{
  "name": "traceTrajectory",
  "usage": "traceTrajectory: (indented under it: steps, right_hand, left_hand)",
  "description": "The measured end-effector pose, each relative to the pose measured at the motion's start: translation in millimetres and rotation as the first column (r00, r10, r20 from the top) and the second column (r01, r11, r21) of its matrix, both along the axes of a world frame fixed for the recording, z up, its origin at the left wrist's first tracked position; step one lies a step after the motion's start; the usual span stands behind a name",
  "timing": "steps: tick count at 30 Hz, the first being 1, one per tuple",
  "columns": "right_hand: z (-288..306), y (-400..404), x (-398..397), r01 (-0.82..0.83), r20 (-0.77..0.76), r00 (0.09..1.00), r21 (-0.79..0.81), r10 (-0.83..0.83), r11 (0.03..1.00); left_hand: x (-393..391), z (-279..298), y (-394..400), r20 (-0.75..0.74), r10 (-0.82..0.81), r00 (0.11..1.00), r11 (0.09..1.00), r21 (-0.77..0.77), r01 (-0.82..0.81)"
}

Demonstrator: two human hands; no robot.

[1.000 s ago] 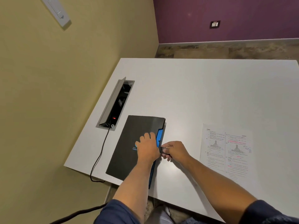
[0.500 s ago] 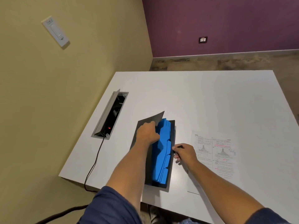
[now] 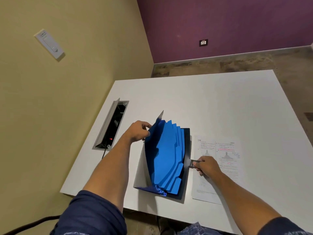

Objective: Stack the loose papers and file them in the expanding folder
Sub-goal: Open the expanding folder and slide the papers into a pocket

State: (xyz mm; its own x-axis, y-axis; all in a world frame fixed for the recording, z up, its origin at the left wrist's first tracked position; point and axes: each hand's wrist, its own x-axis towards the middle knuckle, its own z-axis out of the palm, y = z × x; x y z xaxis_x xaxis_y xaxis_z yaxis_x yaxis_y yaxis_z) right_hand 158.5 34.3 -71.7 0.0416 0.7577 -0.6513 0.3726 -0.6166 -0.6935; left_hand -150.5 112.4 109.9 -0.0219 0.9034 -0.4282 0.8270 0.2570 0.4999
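**Folder fanned open, papers waiting**

Since half a second ago, the black expanding folder with blue tabbed dividers [image 3: 166,158] has spread wider on the white tabletop [image 3: 220,102]. Left hand [image 3: 138,133] pinches the raised cover; right hand [image 3: 205,165] grips the clasp strap. Printed papers [image 3: 225,150] lie flat beneath the right hand, nearest it.

expanding folder [image 3: 166,160] fanned open (blue dividers), papers [image 3: 220,167] beside

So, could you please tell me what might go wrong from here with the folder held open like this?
The left hand holds only the raised cover of the expanding folder; if it slips, the blue dividers could close. The right hand, gripping the strap, rests on the papers and may crease or drag them.
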Motion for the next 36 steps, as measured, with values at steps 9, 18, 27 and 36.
traceTrajectory:
  steps: [9, 18, 27, 36]
  right_hand:
    - [4, -5, 3, -0.22, 0.351, 0.912, -0.018, 0.212, 0.975]
    - [22, -7, 4, -0.32, 0.57, 0.758, -0.096, 0.315, 0.943]
    - [17, -32, 29, -0.1, 0.605, 0.791, 0.276, -0.092, 0.956]
    - [16, -45, 51, 0.217, 0.752, 0.636, 0.037, -0.17, 0.976]
  left_hand:
    - [17, -2, -6, -0.076, -0.03, 0.997, 0.998, -0.062, 0.025]
    - [36, -4, -3, -0.082, -0.025, 0.996, 0.995, -0.095, 0.018]
    - [50, -10, -9, -0.193, -0.141, 0.971, 0.974, -0.202, 0.101]
    - [59, -16, -5, -0.176, -0.168, 0.97, 0.963, -0.242, 0.123]
